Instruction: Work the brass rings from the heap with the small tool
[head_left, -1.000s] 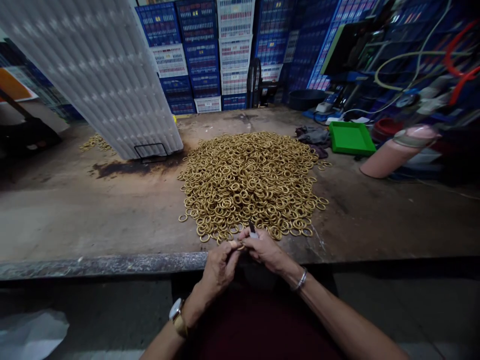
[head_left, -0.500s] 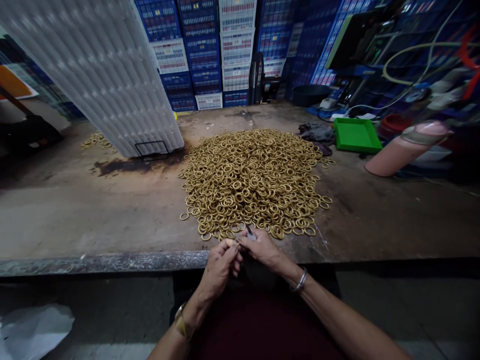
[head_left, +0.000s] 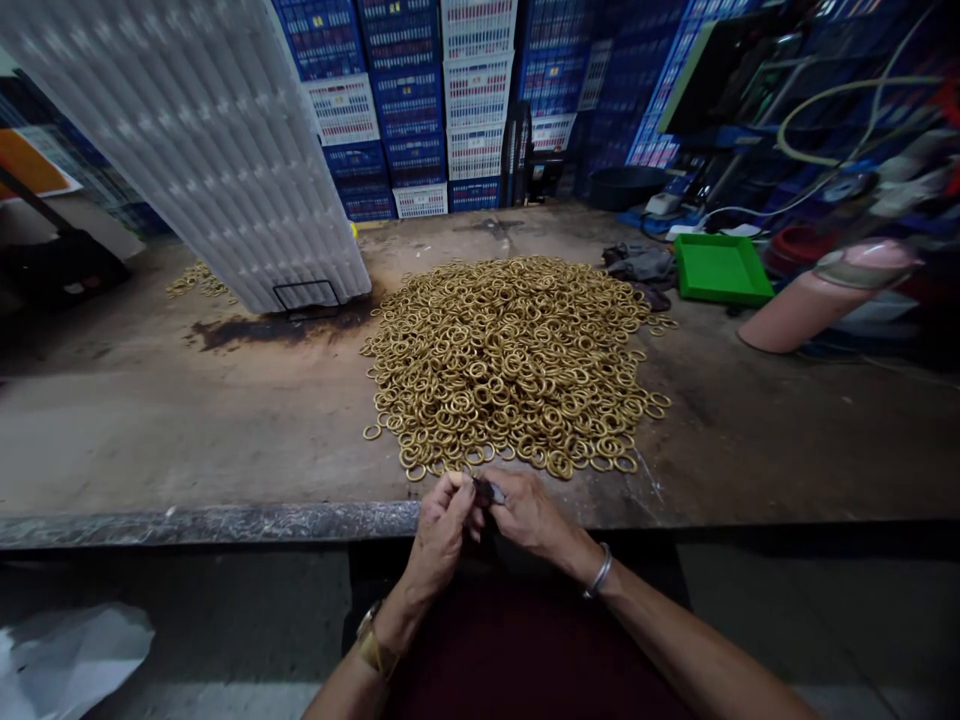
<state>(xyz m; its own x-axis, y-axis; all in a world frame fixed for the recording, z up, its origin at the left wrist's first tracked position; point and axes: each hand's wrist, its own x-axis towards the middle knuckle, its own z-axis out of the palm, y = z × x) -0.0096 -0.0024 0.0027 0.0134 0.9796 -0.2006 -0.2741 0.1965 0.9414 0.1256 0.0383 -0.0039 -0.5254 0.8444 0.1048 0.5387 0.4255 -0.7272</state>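
Note:
A broad heap of brass-coloured rings (head_left: 510,350) lies on the workbench in front of me. At the heap's near edge, my left hand (head_left: 442,525) is closed in a pinch, apparently on one ring that is mostly hidden by the fingers. My right hand (head_left: 529,515) grips a small knife-like tool (head_left: 489,491) with a dark tip and a grey body. Its tip points left and meets the left fingertips. Both hands are close together over the bench's front edge.
The workbench (head_left: 247,420) carries a leaning stack of translucent ribbed sheets (head_left: 225,170) at left, with a few rings (head_left: 199,282) behind it. A green tray (head_left: 721,270) and a pink bottle (head_left: 817,300) stand at right. Blue and white crates (head_left: 409,110) rise behind.
The tool in my right hand has swung from pointing up and away to pointing left, against the left fingertips. My left hand keeps its pinch. The view has shifted slightly.

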